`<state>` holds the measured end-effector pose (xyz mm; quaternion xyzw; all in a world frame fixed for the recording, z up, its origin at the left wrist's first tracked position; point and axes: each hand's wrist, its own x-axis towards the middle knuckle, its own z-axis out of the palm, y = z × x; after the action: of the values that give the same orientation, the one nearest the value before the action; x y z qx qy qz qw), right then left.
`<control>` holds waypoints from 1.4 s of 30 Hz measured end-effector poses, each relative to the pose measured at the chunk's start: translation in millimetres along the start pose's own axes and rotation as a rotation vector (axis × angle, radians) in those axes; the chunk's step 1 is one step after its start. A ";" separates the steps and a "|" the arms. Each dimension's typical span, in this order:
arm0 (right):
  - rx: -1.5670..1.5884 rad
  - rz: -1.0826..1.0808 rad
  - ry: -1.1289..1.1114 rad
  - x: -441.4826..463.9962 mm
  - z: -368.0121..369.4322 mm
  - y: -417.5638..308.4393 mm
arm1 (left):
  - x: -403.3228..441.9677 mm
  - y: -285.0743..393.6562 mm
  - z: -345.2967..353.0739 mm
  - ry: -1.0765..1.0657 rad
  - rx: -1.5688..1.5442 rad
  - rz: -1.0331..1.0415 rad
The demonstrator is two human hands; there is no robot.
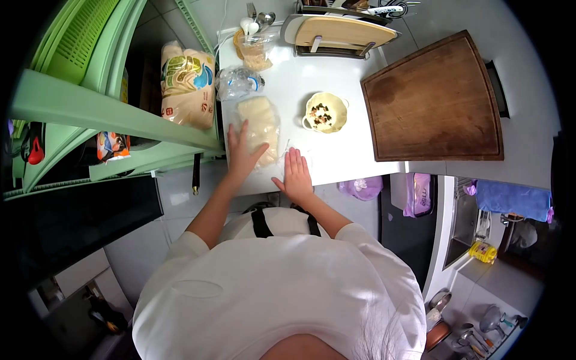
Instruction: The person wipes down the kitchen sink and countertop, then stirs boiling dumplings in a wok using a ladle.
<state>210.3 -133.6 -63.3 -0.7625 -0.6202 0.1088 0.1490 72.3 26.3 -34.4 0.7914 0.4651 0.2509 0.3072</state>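
A clear plastic bag (259,117) holding a pale, flat, layered block lies on the white table; the block's exact kind I cannot tell. My left hand (242,155) rests on the bag's near left part with its fingers spread. To the right of the bag, my right hand (295,177) lies flat near the table's front edge, fingers stretched out, apparently touching a thin, clear piece of plastic. A cream-coloured two-handled bowl (324,113) with dark, white and reddish bits inside stands further back, right of the bag.
A crumpled clear plastic package (237,83) lies behind the bag. A chopping board (433,102) leans at the right, and a rack with a lighter board (336,33) stands at the back. Green shelving (120,111) borders the left, holding a large printed bag (188,87).
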 end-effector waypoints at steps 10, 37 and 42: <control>-0.279 0.432 -0.007 -15.0 -35.1 90.8 | 45.1 -36.0 58.1 0.051 0.164 -0.268; 0.037 0.425 0.405 -133.7 -42.9 167.0 | 19.0 103.5 74.6 -0.463 -0.968 -0.492; 0.288 1.055 0.513 -182.2 -42.2 166.1 | -12.5 150.8 35.3 -0.775 -0.847 -0.497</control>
<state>339.0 -346.6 -87.6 -0.9412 -0.0817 0.0633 0.3215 178.7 -50.8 48.5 0.5028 0.3503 0.0294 0.7897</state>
